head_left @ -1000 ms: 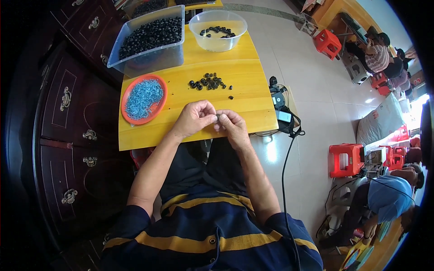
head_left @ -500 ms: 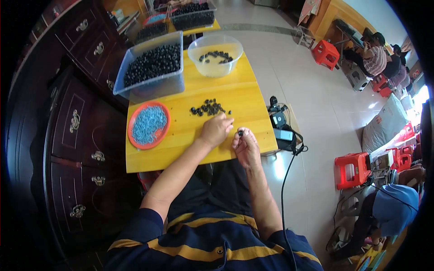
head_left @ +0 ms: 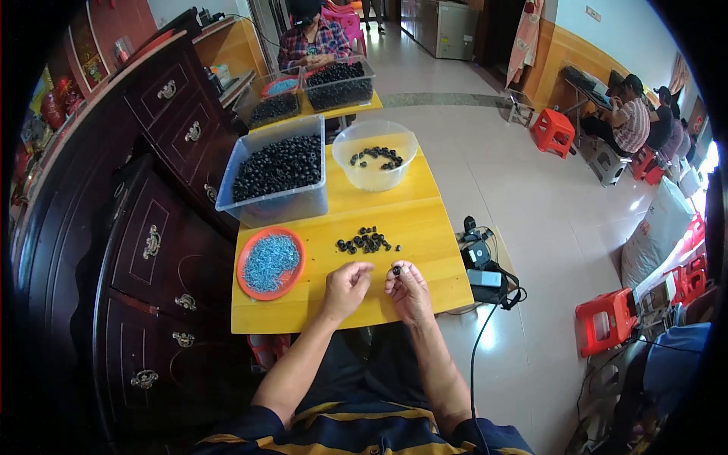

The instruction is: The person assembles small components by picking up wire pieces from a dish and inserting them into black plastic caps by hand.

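Note:
My right hand [head_left: 410, 296] pinches a small round black part [head_left: 396, 270] between thumb and fingertips above the near part of the yellow table [head_left: 318, 243]. Close on its left is my left hand [head_left: 347, 290], thumb and fingers drawn together; whether anything tiny lies between them is hidden. Just beyond both hands lies a loose pile of small black parts [head_left: 364, 241]. To the left, an orange-red plate [head_left: 241, 267] holds many thin light-blue pieces [head_left: 267, 262].
A large clear bin [head_left: 277, 206] full of black parts stands behind the plate. Beside it is a round translucent bowl [head_left: 373, 179] with some parts. Dark wooden drawers [head_left: 152, 280] flank the left. Cables and a grey-blue box [head_left: 484, 278] sit off the right edge. A person [head_left: 322, 47] sits at the far table.
The view has tilted up, showing the person at the far table. My left hand has drawn back leftward from the right hand, which still holds the black part.

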Available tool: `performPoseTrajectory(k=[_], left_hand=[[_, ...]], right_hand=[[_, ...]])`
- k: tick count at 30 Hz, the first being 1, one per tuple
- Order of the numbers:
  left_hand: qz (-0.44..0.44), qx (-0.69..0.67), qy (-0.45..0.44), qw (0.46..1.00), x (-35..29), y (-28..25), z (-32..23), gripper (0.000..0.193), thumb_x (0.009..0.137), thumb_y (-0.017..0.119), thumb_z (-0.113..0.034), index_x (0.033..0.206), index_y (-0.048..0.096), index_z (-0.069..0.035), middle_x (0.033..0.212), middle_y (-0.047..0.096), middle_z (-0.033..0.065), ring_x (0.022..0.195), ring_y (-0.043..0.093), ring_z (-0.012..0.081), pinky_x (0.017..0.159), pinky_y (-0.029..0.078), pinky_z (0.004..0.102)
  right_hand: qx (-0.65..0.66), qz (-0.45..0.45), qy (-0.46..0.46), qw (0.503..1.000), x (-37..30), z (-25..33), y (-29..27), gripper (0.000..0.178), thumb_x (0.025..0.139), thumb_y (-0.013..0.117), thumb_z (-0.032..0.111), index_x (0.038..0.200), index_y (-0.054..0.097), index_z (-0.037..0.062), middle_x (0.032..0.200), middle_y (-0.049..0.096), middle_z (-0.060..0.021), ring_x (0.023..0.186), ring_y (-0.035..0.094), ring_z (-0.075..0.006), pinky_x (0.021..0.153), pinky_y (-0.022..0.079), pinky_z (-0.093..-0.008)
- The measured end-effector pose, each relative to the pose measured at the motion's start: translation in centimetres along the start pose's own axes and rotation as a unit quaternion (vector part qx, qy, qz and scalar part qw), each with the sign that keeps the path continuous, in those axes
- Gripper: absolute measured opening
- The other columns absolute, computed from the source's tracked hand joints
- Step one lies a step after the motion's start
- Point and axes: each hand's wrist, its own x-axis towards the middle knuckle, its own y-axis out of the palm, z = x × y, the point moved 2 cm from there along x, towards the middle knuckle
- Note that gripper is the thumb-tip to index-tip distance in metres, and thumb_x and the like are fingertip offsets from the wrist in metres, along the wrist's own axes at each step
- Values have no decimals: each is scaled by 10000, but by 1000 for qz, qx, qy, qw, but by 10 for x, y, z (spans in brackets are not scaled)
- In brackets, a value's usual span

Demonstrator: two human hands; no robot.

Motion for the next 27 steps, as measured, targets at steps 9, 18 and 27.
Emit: performPoseTrajectory(k=[9,18,27], left_hand=[[17,-183,-83,979,-2,-29,-7,81,901,654,-19,981,647,-8,827,655,-3,705,601,49,665,518,210],[-23,-64,-36,997,-9,-27,-20,47,840,672,10,884,659,-1,774,686,20,704,648,58,630,533,219],[-69,-4,1,998,-4,-30,-14,98,838,680,-22,932,696,1,830,709,72,724,672,112,645,543,261]], right_hand=[[-28,16,38,999,9,-28,9,168,1001,561,195,1112,587,72,901,636,-41,763,607,-128,721,506,-271],[-91,42,21,995,1,-32,10,168,993,573,154,1129,596,57,961,651,-54,837,607,-131,784,507,-277],[-167,-11,37,985,6,-32,11,161,993,556,126,1129,587,44,957,656,-68,823,631,-144,757,515,-271]])
